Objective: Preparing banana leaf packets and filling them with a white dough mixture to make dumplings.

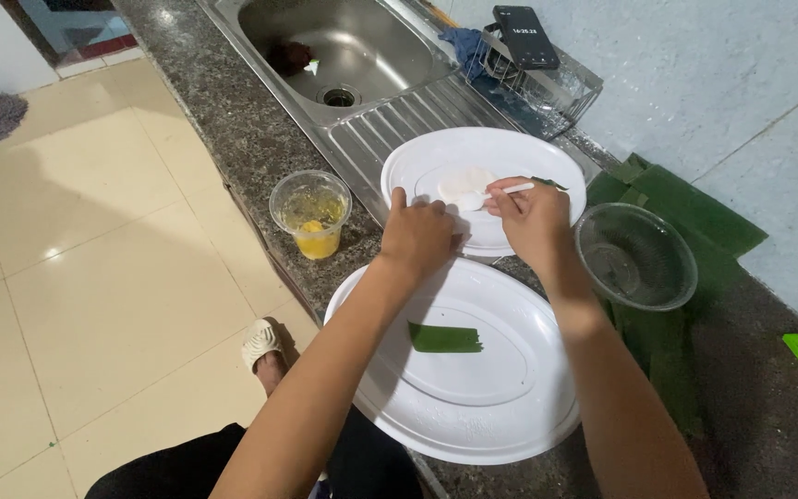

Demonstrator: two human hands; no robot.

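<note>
Carefully now: the right hand (533, 214) pinches a white plastic spoon (496, 193) over the pale dough round (464, 182) on the far white plate (417, 162); the left hand (417, 236), fingers curled, steadies beside it. Spreading seems best done gently, keeping the round flat and centred.

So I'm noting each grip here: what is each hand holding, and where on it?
The right hand holds a white spoon by its handle end. The left hand rests on the far plate; any grip cannot be told.
</note>
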